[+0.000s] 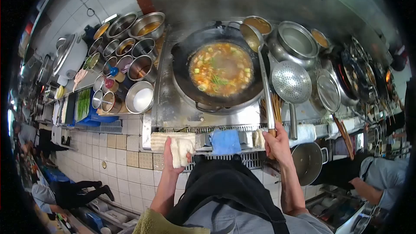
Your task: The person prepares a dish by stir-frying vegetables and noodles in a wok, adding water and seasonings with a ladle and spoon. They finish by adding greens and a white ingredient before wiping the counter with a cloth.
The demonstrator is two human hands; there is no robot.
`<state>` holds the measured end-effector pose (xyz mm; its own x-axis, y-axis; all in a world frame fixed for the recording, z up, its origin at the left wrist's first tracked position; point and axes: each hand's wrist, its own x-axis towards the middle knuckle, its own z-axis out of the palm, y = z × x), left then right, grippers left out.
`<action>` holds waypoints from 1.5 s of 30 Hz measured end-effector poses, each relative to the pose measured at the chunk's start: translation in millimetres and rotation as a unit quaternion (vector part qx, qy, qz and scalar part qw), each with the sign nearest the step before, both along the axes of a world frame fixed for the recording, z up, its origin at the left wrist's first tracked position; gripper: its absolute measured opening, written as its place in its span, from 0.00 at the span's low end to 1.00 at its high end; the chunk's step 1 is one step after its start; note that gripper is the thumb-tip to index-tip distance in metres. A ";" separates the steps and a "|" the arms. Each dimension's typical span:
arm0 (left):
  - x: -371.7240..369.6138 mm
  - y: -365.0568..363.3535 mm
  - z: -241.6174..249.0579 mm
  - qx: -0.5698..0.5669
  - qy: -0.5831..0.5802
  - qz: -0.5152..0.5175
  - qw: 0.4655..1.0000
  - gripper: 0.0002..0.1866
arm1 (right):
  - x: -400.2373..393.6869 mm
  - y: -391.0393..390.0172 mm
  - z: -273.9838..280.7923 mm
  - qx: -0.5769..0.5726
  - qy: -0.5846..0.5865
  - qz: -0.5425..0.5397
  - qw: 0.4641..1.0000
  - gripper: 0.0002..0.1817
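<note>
My right hand (278,145) is closed round the wooden grip of a long ladle (264,78). The ladle's bowl hangs over the right far rim of a black wok (182,67). Inside the wok lies an orange-red soup (222,70) with pale chunks and green shreds. In front of the stove, my left hand (170,161) grips a folded cream cloth (182,151). A second ribbed cream cloth (158,140) lies on the stove's front rail beside it, and a blue cloth (225,141) lies between my hands.
Metal pots and sauce bottles (116,73) crowd the left counter. A perforated skimmer (291,82), a lidded pot (298,39) and a wire strainer (328,91) stand right of the wok. A deep pot (307,164) sits low on the right, near another person (381,177). Someone else (47,195) is at left.
</note>
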<state>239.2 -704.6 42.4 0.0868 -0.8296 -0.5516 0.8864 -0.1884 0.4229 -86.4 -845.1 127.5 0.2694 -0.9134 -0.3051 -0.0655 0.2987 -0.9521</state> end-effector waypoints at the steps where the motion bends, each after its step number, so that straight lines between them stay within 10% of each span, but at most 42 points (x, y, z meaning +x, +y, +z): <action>1: 3.2 8.5 -2.4 0.015 0.024 0.009 1.000 0.37 | 11.7 -9.0 0.7 -0.002 -0.001 0.014 1.000 0.28; 13: 41.6 136.6 -27.9 0.027 0.013 0.176 0.984 0.45 | 347.8 -214.7 41.4 -0.156 0.015 0.252 0.955 0.05; 21: 39.2 199.5 -77.3 0.082 0.140 0.283 0.945 0.48 | 513.0 -302.7 49.5 0.058 0.153 0.306 0.938 0.09; 27: 43.8 196.5 -80.5 0.087 0.140 0.256 0.952 0.48 | 488.1 -278.9 32.7 0.177 -0.105 0.213 0.955 0.12; 32: 50.2 179.3 -74.6 0.045 0.130 0.183 0.973 0.44 | 372.9 -240.4 26.3 0.301 -0.463 0.283 0.784 0.09; 45: 26.7 90.4 -30.1 0.074 0.096 0.029 0.992 0.36 | 141.6 -58.9 36.0 0.262 -0.348 0.084 0.896 0.07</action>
<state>265.9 -614.3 12.3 0.0138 -0.7343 -0.6787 0.9593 -0.1818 0.2161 55.2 -904.0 163.5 0.6813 -0.6231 -0.3843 0.4046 0.7580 -0.5116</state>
